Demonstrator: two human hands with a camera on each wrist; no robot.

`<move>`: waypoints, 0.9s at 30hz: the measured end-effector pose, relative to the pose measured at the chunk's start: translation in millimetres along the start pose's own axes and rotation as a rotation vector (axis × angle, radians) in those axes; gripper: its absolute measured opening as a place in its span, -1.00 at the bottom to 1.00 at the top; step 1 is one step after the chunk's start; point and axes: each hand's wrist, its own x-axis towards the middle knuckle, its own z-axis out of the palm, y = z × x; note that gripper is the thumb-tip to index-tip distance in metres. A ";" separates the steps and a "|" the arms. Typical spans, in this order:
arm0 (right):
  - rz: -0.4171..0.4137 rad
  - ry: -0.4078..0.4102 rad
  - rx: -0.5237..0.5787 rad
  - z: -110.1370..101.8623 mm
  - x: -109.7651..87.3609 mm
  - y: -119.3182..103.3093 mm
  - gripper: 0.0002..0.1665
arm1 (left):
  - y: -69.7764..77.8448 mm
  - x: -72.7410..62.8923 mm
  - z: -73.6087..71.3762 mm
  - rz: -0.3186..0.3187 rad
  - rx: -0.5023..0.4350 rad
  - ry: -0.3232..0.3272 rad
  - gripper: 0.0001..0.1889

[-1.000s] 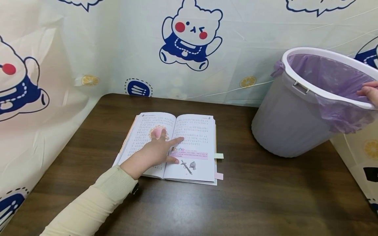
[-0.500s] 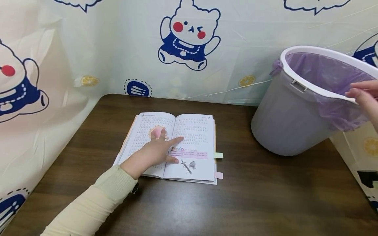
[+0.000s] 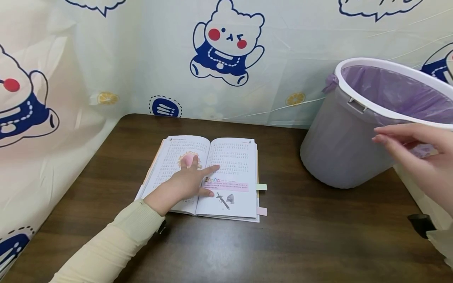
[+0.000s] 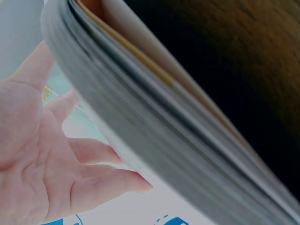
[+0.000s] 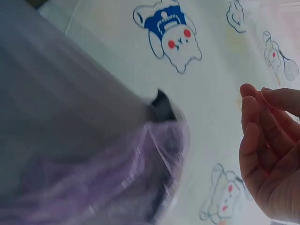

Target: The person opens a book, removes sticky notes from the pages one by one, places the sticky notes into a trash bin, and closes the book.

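Observation:
An open book (image 3: 233, 153) lies on the brown table, printed text and small pictures across both pages. Spread over its middle, my left hand (image 3: 184, 182) rests with fingers apart on the pages. The left wrist view has the book's page edges (image 4: 140, 122) up close, the left palm (image 4: 47, 164) beside them. My right hand (image 3: 424, 157) is in front of the grey trash bin (image 3: 339, 145), below its white rim. Its fingers are loosely bent, thumb near the index tip, and nothing shows between them; the right wrist view shows the same hand (image 5: 272, 154) beside the bin.
A purple bag (image 3: 382, 86) lines the bin, which stands tilted at the table's right back. A green tab (image 3: 262, 187) and a pink tab (image 3: 262, 211) stick out from the book's right side. Cartoon-printed sheeting (image 3: 159, 51) hangs behind and left of the table (image 3: 247, 251).
My right hand has moved from the bin's rim leftward, down and nearer, bringing more of it into the head view. The left hand and the book stay put.

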 end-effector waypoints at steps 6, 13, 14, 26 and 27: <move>-0.101 -0.061 -0.101 22.9 30.3 -166.9 -0.87 | -0.6 -0.5 -0.1 0.000 -0.002 0.001 -0.09; -0.077 -0.172 -0.015 52.5 33.9 -173.1 -0.64 | 0.3 -1.2 -0.5 -0.002 -0.011 0.002 -0.08; -0.077 -0.188 -0.004 56.4 34.1 -172.4 -0.64 | 0.4 -1.5 -0.6 -0.001 -0.010 0.004 -0.08; 0.134 -0.525 0.210 119.3 33.9 -161.6 -0.86 | -0.9 -3.3 -1.5 0.009 -0.004 0.012 -0.10; 0.160 -0.564 0.225 125.5 33.6 -160.2 -0.87 | -1.1 -3.1 -1.2 0.011 -0.005 0.013 -0.10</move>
